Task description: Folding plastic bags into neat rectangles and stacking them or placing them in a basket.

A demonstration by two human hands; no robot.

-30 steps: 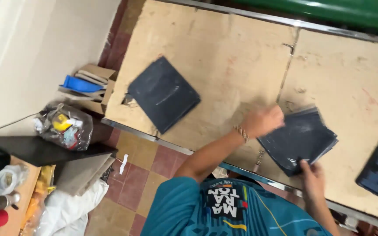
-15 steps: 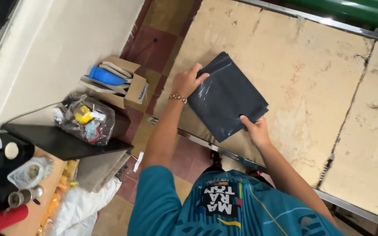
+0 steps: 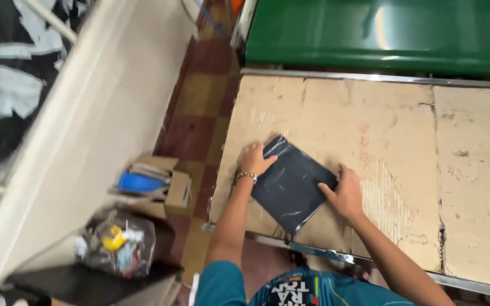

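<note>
Dark grey plastic mailer bag [image 3: 290, 190], flat and roughly square, is seen lying cornerwise on the left part of a cardboard-covered worktable [image 3: 392, 147], near its front edge, with one corner turned toward 6 o'clock and another toward 11 o'clock. Largest in view is that worktable, whose worn tan sheets are bounded by a metal rim along the near edge; at 12 o'clock beyond it a glossy green surface [image 3: 381, 34] is seen. At 9 o'clock of the table a tiled floor [image 3: 197, 107] in red-brown and ochre squares is shown, and past it a pale wall panel [image 3: 86, 130] runs slantwise. On the floor at 8 o'clock of the bag an open cardboard box [image 3: 168, 187] with a blue item inside is placed, and below it, at 7 o'clock, a clear plastic bag [image 3: 117, 243] of small coloured items rests on a dark shelf. The bag is pressed at its upper-left corner by the left hand [image 3: 254, 160], fingers curled onto the plastic, a beaded bracelet [image 3: 246, 176] being worn at the wrist. At the bag's 3 o'clock edge the right hand [image 3: 346, 195] is laid, fingers resting on that edge; whether the edge is pinched or merely pressed cannot be told.
</note>
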